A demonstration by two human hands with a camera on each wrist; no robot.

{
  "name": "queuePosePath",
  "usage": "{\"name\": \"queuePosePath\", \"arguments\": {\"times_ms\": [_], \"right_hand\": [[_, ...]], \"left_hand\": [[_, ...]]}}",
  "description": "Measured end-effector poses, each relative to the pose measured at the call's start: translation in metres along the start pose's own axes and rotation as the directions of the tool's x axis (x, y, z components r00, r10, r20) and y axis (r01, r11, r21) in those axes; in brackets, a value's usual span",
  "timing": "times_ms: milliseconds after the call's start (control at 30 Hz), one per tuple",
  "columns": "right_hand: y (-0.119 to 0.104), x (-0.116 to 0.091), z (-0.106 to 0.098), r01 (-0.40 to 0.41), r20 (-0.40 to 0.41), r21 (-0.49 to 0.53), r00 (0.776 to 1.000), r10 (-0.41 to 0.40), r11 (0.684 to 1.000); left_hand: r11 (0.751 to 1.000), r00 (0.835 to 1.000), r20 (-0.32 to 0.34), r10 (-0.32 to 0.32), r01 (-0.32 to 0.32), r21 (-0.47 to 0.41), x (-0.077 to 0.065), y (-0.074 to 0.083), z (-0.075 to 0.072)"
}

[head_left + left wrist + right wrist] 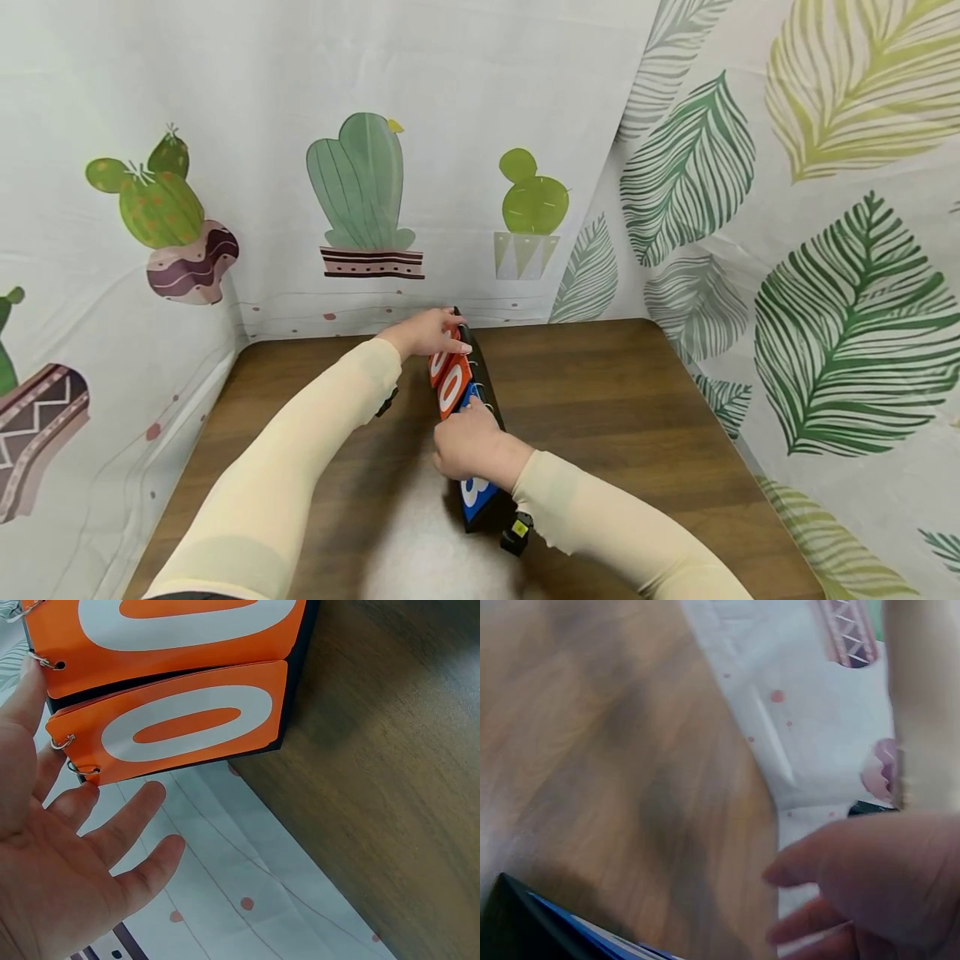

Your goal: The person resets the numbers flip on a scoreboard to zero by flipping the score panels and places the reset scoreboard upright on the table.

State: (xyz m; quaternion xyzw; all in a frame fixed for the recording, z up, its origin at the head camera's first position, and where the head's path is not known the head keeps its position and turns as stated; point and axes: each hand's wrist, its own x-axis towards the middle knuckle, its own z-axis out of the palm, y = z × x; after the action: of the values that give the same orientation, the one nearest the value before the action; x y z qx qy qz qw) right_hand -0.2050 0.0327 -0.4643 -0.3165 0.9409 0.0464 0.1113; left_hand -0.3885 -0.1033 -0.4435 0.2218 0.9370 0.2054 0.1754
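A long flip scoreboard [483, 375] stands on the table with its black spine up. Its far cards [187, 724] are orange with white zeros, and the near cards [477, 493] are blue with white digits, all on metal rings [64, 742]. My left hand [431, 332] holds the far end by its top edge, thumb and a finger at the rings, the other fingers spread. Over the blue cards is my right hand [471, 442], one finger reaching to the rings. The right wrist view is blurred, and whether these fingers pinch a card I cannot tell.
The brown wooden table [600, 417] runs back to a white curtain [247, 167] printed with cacti. A leaf-patterned curtain [810, 333] hangs along the right side. The right wrist carries a small black device [516, 533].
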Motion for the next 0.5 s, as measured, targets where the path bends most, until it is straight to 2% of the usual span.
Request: {"name": "queuePosePath", "arguments": {"times_ms": [67,100,167,233,300,367,433,467,500], "right_hand": [[0.01,-0.003,-0.005,0.088,-0.034,0.127,0.996,-0.085,0.988],[0.016,-0.005,-0.008,0.149,-0.056,0.203,0.989,-0.14,0.968],[0.032,-0.01,-0.014,0.267,-0.116,0.368,0.963,-0.242,0.891],[0.049,-0.016,-0.018,0.35,-0.198,0.497,0.937,-0.289,0.794],[0.066,-0.022,-0.018,0.383,-0.286,0.609,0.923,-0.258,0.695],[0.083,-0.029,-0.012,0.367,-0.351,0.699,0.924,-0.152,0.614],[0.098,-0.033,-0.001,0.345,-0.385,0.782,0.922,-0.032,0.519],[0.104,-0.034,0.008,0.331,-0.39,0.811,0.92,0.024,0.482],[0.11,-0.036,0.017,0.312,-0.386,0.832,0.919,0.076,0.458]], "left_hand": [[1.0,1.0,0.002,0.003,-0.003,-0.009,0.0,0.0,0.001],[1.0,1.0,0.002,0.005,-0.005,-0.014,0.0,0.0,0.001],[1.0,1.0,0.001,0.006,-0.006,-0.025,0.0,0.0,0.0],[1.0,1.0,0.0,0.008,-0.008,-0.03,0.001,-0.001,0.0],[0.999,1.0,-0.005,0.005,-0.006,-0.041,0.0,-0.001,0.0],[0.999,1.0,-0.009,0.001,-0.001,-0.05,0.0,-0.001,0.0],[0.997,1.0,-0.014,-0.013,0.012,-0.073,0.0,-0.001,0.001],[0.996,1.0,-0.017,-0.019,0.017,-0.082,0.0,-0.001,0.002],[0.996,1.0,-0.019,-0.023,0.021,-0.088,0.0,-0.002,0.003]]}}
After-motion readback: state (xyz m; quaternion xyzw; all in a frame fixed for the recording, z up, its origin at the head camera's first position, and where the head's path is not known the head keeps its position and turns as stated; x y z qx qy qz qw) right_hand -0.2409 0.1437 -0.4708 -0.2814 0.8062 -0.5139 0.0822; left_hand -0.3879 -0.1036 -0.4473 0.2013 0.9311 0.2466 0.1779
